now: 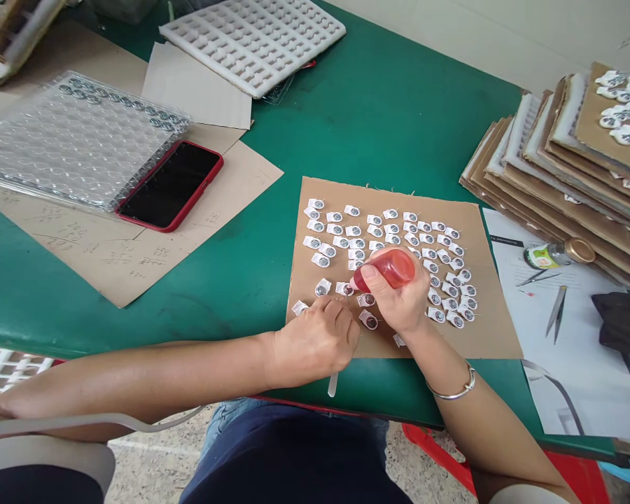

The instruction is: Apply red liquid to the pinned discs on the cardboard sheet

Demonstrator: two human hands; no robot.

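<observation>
My right hand (407, 301) is wrapped round a small red squeeze bottle (393, 268), its tip pointing down and left at a small white piece with a round dark centre (345, 288). Just below that piece, my left hand (318, 339) is closed, fingers pressed together, around a thin tool whose pale flat end (332, 384) sticks out below the palm. Both hands are over a brown cardboard sheet (399, 346) that carries several rows of similar white pieces. Some pieces under and beside my hands are partly hidden.
A red-cased phone (171, 185) and clear plastic tray (78, 150) lie left on cardboard. A white foam tray (257, 42) sits at the back. On the right are stacked cardboard and foam sheets (535, 154), a glass jar (549, 255), tweezers (556, 315) and a black cloth (622, 318).
</observation>
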